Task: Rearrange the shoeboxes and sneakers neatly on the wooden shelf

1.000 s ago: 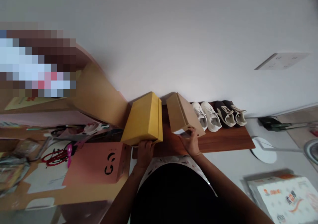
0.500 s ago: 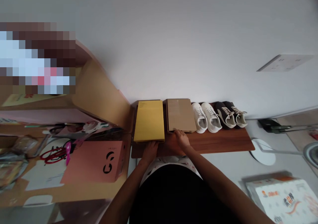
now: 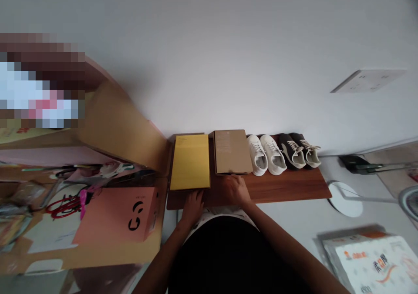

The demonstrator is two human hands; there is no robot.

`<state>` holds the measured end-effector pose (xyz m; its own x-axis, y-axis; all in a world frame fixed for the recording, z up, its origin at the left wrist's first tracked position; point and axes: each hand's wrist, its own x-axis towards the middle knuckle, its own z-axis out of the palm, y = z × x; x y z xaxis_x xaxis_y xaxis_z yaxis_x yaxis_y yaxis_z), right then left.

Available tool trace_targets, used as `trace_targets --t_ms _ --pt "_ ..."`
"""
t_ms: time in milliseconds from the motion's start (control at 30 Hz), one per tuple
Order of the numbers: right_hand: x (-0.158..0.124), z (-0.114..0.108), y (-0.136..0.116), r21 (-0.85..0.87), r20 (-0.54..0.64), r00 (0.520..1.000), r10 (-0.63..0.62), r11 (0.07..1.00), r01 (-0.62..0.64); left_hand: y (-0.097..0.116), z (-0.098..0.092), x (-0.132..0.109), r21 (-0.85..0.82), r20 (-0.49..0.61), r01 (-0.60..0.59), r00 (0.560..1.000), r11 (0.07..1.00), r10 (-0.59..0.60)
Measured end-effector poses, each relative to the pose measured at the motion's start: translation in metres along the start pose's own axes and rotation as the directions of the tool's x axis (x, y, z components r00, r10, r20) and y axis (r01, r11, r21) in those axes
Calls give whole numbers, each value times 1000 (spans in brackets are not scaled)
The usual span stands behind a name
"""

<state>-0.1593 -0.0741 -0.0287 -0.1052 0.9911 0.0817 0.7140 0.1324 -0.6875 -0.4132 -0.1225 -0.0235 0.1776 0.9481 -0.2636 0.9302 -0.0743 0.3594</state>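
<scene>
A yellow box [image 3: 190,161] and a brown cardboard box [image 3: 232,151] lie side by side on a dark red-brown wooden shelf [image 3: 277,188] against the wall. My left hand [image 3: 193,205] rests by the front edge of the yellow box, fingers stretched forward; whether they touch it is hard to see. Just in front of the brown box is my right hand [image 3: 240,192], its fingers loosely extended and slightly blurred, holding nothing visible. White lace-up shoes [image 3: 274,157] stand right of the brown box, followed by dark shoes with light laces [image 3: 294,152].
To the left, a desk [image 3: 130,252] bears a pink box [image 3: 114,213], red cord [image 3: 63,207] and clutter. A wall socket [image 3: 369,81] is at right. On the floor at right are a white round base [image 3: 346,202] and a white printed pack [image 3: 375,263].
My right hand has drawn back from the brown box's front edge toward my body. My left hand has eased back slightly from the yellow box. The whole view has shifted a little.
</scene>
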Motion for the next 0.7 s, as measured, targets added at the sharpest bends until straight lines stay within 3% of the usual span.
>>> trace_targets --t_ms 167,233,333,433,533,600,700 --pt "-35 -56 46 129 -122 976 181 978 -166 24 -7 -1 -344 124 98 991 934 -58" --pt "-44 -84 71 192 -153 943 294 945 -264 53 -10 10 -474 133 97 990 875 -38" --pt "-43 -121 104 227 -194 893 406 904 -362 123 -8 39 -616 88 33 996 787 28" --pt "-19 -144 127 127 -227 900 373 927 -352 212 5 84 -629 26 -70 993 774 112" --pt "24 -152 140 -5 -167 935 312 948 -317 286 27 137 -529 -39 -70 998 846 59" --pt "53 -152 145 -87 -89 935 344 932 -352 315 42 170 -453 -24 14 999 892 -27" --pt "84 -151 151 -140 56 886 459 883 -449 332 58 205 -383 15 141 989 913 -146"
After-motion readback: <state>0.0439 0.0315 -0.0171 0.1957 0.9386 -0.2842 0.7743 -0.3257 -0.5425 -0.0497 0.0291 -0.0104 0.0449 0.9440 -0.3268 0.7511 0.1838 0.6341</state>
